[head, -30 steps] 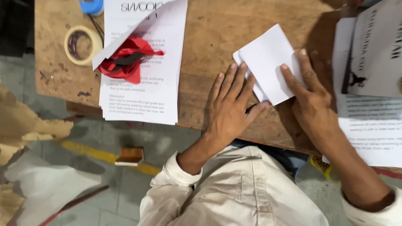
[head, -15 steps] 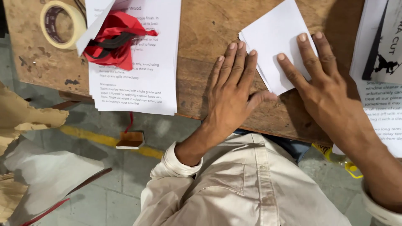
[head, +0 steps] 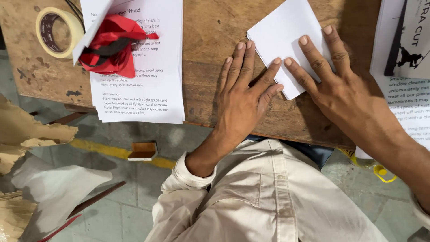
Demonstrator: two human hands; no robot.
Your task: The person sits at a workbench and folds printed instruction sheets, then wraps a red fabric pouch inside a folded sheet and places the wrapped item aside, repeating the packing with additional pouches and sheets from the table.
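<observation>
- Table [head: 210,89]: worn, scuffed wood, matt.
- Folded sheet [head: 282,36]: smooth white paper, matt.
- Tape roll [head: 58,31]: cream paper tape.
- Red wad [head: 112,49]: crumpled paper.

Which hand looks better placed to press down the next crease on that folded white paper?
Probably the right hand: its fingers lie flat across the folded white paper. The left hand rests mostly on the wooden table, touching only the paper's lower edge, so it suits steadying.

A worn wooden desk [head: 210,89], scuffed and stained along its near edge, stands over a grey tiled floor [head: 134,197] crossed by a faded yellow line [head: 96,148]. Torn brown cardboard [head: 27,130] lies below the desk's left corner.
</observation>
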